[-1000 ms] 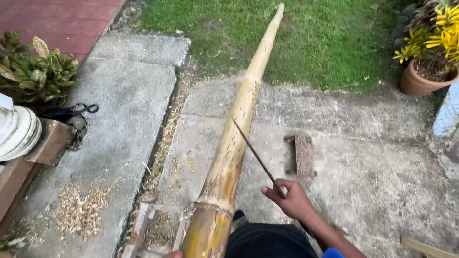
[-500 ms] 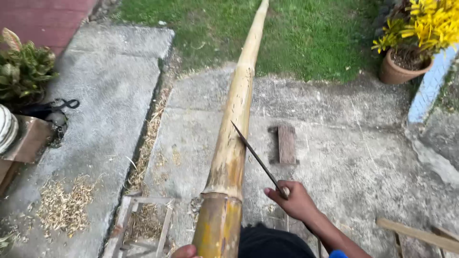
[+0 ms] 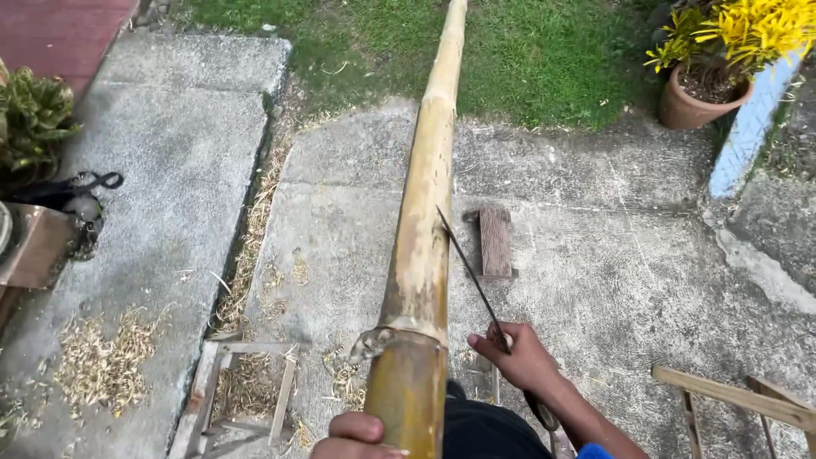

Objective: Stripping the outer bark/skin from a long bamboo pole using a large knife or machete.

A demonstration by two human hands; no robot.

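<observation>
We saw a long bamboo pole point(image 3: 422, 238) run from the bottom edge of the view up and away, over the concrete paving point(image 3: 595, 280) and out across the grass point(image 3: 544, 59). Our right hand point(image 3: 518, 361) was closed around the handle of a long thin blade point(image 3: 467, 268), whose tip touched the right side of the pole where the skin was already stripped pale. Our left hand point(image 3: 357, 435) was clenched against the darker, unpeeled near end of the pole, at the lower edge of the view. A small wooden block point(image 3: 495, 242) lay just right of the blade. Shavings point(image 3: 102, 361) lay well to the left, a wooden frame point(image 3: 242, 391) below left, a potted plant point(image 3: 693, 93) far right. Bare concrete lay open to the right of the pole.
</observation>
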